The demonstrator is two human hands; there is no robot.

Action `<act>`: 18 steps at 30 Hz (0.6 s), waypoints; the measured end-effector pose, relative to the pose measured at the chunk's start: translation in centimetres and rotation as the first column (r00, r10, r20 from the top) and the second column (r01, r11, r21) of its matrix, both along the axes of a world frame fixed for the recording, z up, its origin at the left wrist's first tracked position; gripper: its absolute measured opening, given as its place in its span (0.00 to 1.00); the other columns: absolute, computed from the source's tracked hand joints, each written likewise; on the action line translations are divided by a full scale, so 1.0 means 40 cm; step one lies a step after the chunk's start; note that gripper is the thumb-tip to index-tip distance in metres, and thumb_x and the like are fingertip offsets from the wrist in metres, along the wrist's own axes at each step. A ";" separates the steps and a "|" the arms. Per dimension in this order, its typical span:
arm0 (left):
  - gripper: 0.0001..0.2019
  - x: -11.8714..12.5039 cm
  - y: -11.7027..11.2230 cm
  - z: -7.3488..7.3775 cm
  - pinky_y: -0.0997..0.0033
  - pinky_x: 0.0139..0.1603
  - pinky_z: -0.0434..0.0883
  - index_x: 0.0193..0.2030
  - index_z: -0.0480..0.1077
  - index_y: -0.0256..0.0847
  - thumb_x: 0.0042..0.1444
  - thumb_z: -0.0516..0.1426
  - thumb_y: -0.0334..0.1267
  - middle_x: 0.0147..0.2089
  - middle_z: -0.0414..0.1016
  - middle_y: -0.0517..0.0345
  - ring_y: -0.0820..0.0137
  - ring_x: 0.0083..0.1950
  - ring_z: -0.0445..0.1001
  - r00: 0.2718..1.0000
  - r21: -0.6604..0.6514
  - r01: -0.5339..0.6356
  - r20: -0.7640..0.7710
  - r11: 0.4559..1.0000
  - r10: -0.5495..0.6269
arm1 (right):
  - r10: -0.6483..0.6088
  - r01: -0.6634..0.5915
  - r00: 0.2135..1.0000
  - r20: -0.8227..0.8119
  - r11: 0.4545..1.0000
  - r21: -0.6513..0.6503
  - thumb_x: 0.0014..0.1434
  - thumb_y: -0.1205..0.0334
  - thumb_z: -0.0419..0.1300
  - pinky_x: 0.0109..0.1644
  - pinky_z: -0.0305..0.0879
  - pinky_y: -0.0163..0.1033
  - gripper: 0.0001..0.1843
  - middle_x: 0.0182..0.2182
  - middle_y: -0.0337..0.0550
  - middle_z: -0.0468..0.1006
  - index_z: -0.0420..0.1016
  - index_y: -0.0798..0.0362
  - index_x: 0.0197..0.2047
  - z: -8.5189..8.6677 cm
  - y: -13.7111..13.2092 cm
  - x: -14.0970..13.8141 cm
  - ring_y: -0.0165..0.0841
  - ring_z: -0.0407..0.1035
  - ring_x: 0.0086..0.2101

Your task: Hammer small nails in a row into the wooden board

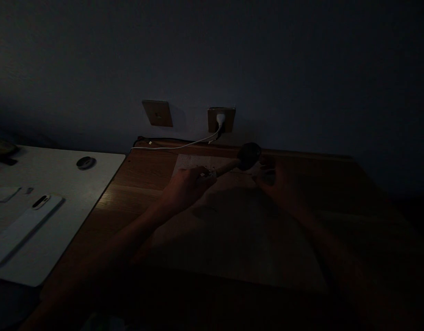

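Note:
My left hand (189, 184) is closed around one end of a tan rod (227, 167). A dark round head (249, 156) tops the rod's far end, tilted up to the right; the dim light hides what kind of tool this is. Small shiny bits show by my left fingertips, too small to name. To the right of the dark head, my right hand (279, 186) has its fingers curved and apart, with nothing seen between them. Both hands are above a large pale sheet (228, 239) spread on the wooden table (129, 193).
A white board or tabletop (77, 207) at left carries a pale phone (27, 227) and a small round dark object (85, 162). On the wall, a white plug with a cable (184, 146) sits in a socket (212, 120); a second wall plate (158, 113) is beside it.

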State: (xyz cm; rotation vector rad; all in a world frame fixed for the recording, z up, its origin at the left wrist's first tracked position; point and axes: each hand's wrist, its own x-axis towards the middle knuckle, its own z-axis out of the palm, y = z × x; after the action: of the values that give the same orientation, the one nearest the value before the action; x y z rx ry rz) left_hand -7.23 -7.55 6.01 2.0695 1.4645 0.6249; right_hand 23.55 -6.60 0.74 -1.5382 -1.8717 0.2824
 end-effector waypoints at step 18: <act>0.22 -0.018 -0.074 0.005 0.74 0.29 0.61 0.46 0.79 0.38 0.65 0.56 0.56 0.29 0.76 0.60 0.72 0.27 0.70 0.989 -0.071 -0.065 0.127 0.995 0.073 | 0.558 -0.461 0.692 0.458 0.830 -0.315 0.62 0.80 0.56 0.42 0.71 0.39 0.17 0.43 0.50 0.80 0.81 0.53 0.45 0.064 -0.145 -0.221 0.38 0.76 0.42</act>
State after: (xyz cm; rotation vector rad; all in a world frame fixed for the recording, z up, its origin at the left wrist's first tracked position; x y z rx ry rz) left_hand -7.96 -10.50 6.21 1.8979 1.4677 0.7134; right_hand 14.72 -12.40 3.28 -1.2367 -2.8000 0.2912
